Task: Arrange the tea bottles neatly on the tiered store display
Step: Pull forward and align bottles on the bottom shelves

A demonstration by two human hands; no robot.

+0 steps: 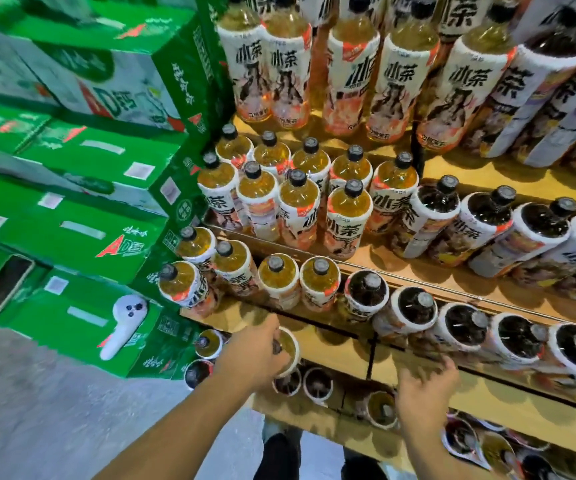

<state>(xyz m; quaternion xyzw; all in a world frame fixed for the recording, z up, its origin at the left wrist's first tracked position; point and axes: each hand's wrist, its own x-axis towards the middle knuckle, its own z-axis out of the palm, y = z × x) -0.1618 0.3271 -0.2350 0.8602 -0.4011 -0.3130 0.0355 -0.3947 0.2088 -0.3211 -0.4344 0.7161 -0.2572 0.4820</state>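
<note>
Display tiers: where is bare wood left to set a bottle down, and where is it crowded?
Bare wood runs between the left hand and the right hand, below the dark bottle row. Another strip lies behind the dark bottles one tier up. The amber cluster is packed tight.

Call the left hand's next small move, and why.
Probably set the amber tea bottle with the white label, gripped at its top by the left hand, upright on the wooden shelf tier just ahead, in front of the row of amber bottles: bare wood shows there, beside matching stock.
</note>
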